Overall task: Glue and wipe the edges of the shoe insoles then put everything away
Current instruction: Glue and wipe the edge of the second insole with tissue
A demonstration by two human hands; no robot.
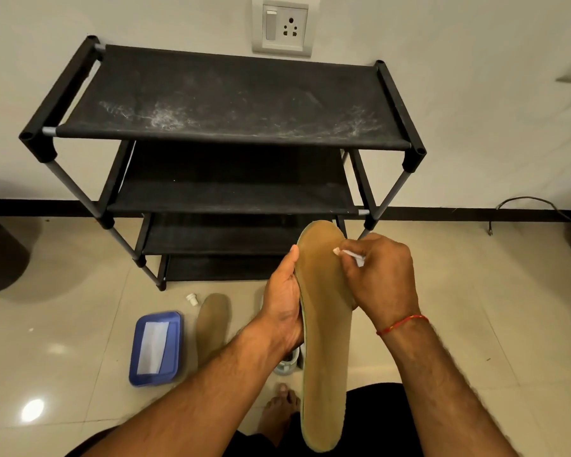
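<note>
Between the two hands stands a long tan insole [323, 341], matte and felt-like, rounded at the toe, with a thin greenish edge. The left hand [282, 301] grips its left edge, thumb along the rim. The right hand [381, 275] pinches a small white item [350, 255] against the right edge near the toe. Below and left of the left hand, a second insole [211, 324] lies on glossy tiles beside a blue plastic tray [136, 374] holding a white sheet [153, 346]. A white cap [192, 299] sits nearby. A pale shoe [287, 361] is mostly hidden under the left wrist. Beyond stands a dusty black fabric shoe rack [231, 103].
</note>
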